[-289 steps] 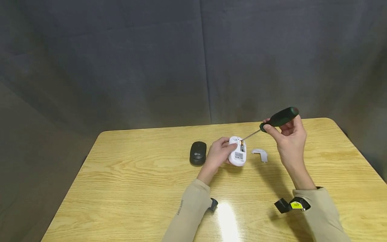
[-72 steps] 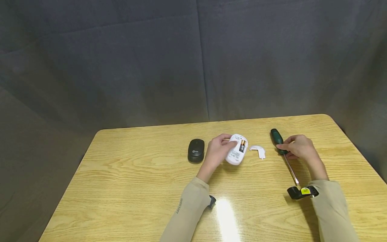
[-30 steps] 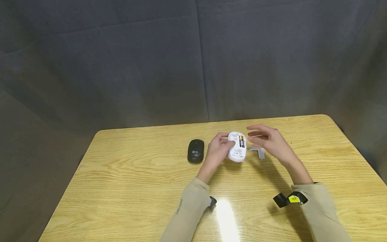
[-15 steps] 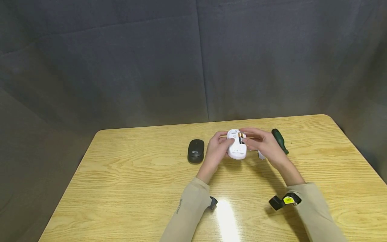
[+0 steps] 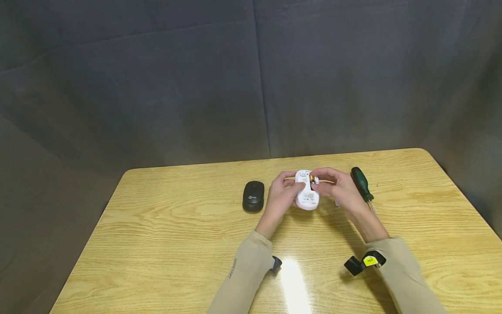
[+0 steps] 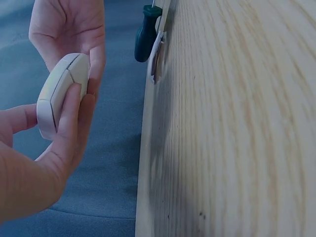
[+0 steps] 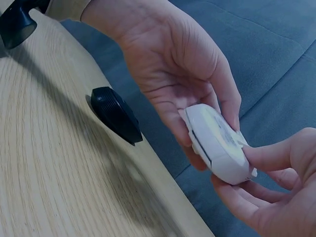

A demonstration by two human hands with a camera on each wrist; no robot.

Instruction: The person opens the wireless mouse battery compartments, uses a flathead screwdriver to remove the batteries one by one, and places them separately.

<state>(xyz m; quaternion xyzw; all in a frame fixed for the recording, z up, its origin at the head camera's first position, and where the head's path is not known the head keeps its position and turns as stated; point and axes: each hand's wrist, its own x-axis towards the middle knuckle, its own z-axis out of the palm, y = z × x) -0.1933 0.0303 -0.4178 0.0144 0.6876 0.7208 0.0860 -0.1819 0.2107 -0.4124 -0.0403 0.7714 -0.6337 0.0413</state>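
A white computer mouse [image 5: 307,198], underside up, is held above the table in my left hand [image 5: 280,196], thumb across its base. Its battery compartment shows an orange-and-black battery [image 5: 312,178]. Thumb and fingertips of my right hand [image 5: 339,188] close in at that battery from the right and seem to pinch it; the fingers cover part of it. In the left wrist view the mouse [image 6: 64,94] appears edge-on, so the compartment is hidden. The white battery cover [image 6: 156,58] lies on the table, mostly behind my right hand in the head view.
On the table's right lies a screwdriver [image 5: 361,183] with a green handle, its shaft partly behind my right forearm. A black mouse [image 5: 253,197] stands left of my left hand. Behind the wooden table [image 5: 176,244] hangs a dark grey cloth [image 5: 176,87].
The right hand has laid the screwdriver down on the right and come over to the white mouse's battery compartment. The left hand has kept holding the mouse, tilting it slightly.
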